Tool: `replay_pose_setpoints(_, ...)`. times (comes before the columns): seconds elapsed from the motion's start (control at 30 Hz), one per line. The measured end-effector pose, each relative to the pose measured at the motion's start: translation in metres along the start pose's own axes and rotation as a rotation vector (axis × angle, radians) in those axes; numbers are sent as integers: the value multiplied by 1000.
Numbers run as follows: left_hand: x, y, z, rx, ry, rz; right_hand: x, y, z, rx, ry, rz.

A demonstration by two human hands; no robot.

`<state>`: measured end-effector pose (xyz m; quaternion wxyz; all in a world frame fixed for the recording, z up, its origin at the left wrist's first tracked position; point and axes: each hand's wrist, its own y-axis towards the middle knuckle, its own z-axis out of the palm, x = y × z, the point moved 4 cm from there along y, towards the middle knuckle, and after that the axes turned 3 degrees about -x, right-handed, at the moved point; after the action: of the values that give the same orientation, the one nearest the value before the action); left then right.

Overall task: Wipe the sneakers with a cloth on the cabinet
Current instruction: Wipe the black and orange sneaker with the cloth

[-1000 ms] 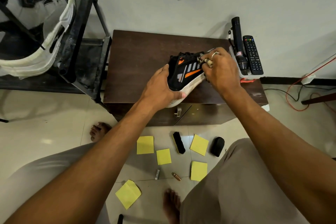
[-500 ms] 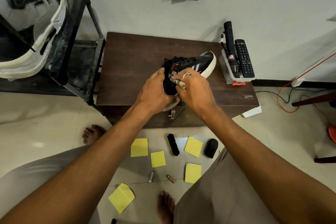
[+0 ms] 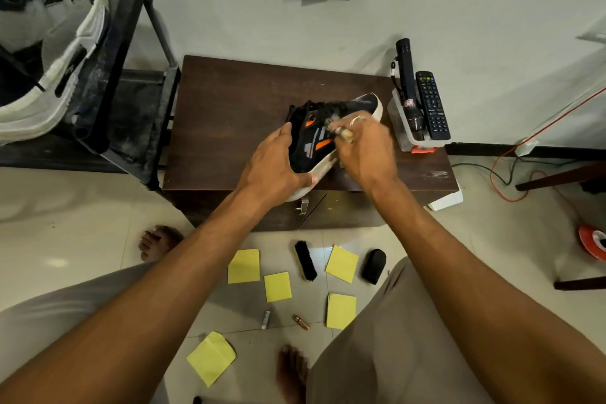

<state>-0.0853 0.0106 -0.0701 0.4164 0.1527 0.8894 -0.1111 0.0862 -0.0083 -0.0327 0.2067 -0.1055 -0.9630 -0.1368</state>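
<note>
One black, orange-striped sneaker (image 3: 314, 147), toe toward brown wooden cabinet's (image 3: 229, 102) far-right corner: heel is gripped by left hand (image 3: 275, 167); pale cloth wad (image 3: 342, 133) is pinched against its side by right hand (image 3: 370, 154).

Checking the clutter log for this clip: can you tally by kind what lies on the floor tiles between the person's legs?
Yellow paper squares: 5
Black brush: 1
Black oval pad: 1
Small white tube: 1
Copper-coloured cylinder: 1
Total: 9
Dark item cut off at the bottom edge: not counted.
</note>
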Motion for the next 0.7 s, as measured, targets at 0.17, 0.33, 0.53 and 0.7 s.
replay_pose_setpoints(0.17, -3, -1, -1, -32, 5, 10, 28, -28, 12, 91, 98, -199)
replay_pose_setpoints(0.33, -5, -1, -19, -39, 171, 21, -4, -14, 2, -57, 2, -74)
replay_pose_setpoints(0.53, 4, -3, -30, 93, 602, -95, -43, -8, 5, -23, 137, 200)
replay_pose_setpoints(0.7, -14, 6, -7, 14, 438, -11, -32, -12, 20, 49, 252, 189)
